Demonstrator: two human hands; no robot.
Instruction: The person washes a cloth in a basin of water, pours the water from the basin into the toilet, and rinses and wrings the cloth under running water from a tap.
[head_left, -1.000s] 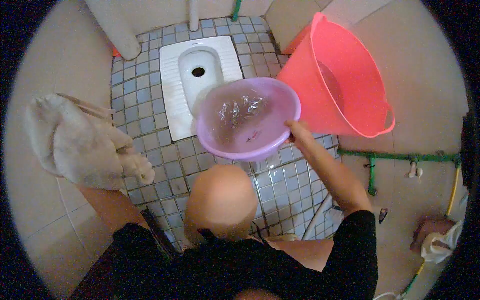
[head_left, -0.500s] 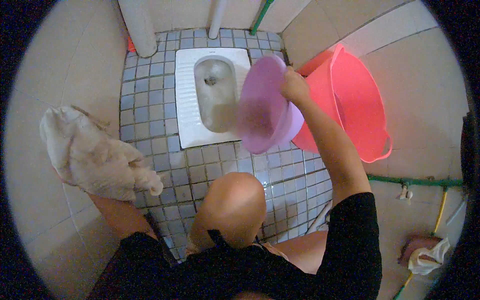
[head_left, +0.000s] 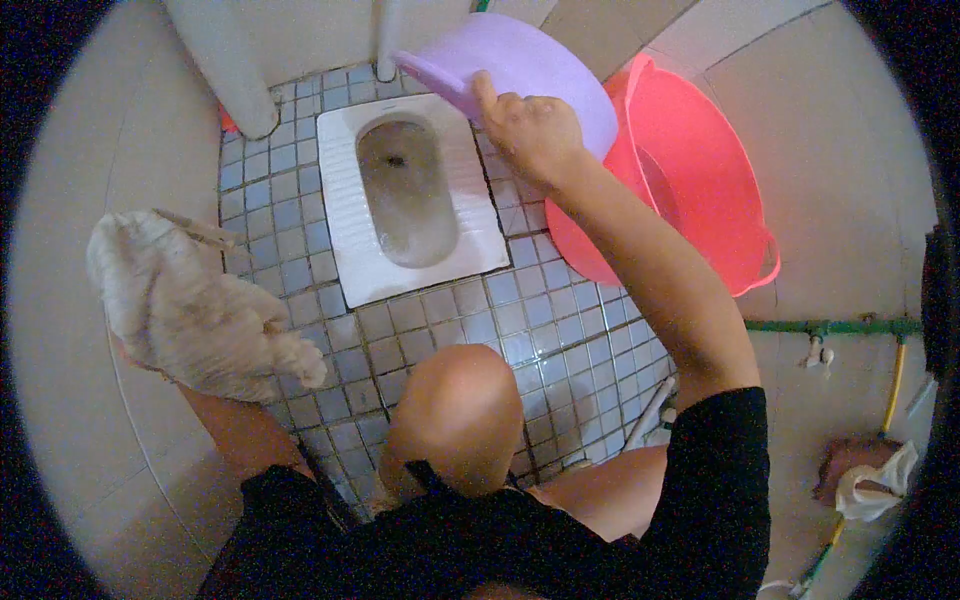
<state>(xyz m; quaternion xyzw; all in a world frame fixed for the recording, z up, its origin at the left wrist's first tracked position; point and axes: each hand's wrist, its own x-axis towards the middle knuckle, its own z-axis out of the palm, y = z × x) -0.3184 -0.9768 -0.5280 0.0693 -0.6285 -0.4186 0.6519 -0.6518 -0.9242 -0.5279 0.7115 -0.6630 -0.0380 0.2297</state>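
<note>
My right hand (head_left: 535, 135) is closed on the rim of a purple plastic basin (head_left: 540, 65), with the thumb lying along its side. The basin is tipped on edge, its outer wall towards me and its inside hidden. Just left of it, a white squat toilet (head_left: 335, 190) is set in the tiled floor, with greyish water in its bowl. A cream, fluffy cloth (head_left: 195, 300) hangs over my left hand at the left, supported by it. The cloth covers those fingers; the left forearm (head_left: 235, 435) shows below.
A large red tub (head_left: 700, 180) with loop handles leans by the right wall, close behind my right forearm. White pipes (head_left: 225, 70) rise at the back. A green pipe (head_left: 850, 327) with a tap runs along the right wall, above a hanging white cloth (head_left: 875, 490).
My right hand has moved the purple basin up and away from me and turned it, so its outside shows instead of its inside. The left hand and cloth have hardly moved.
</note>
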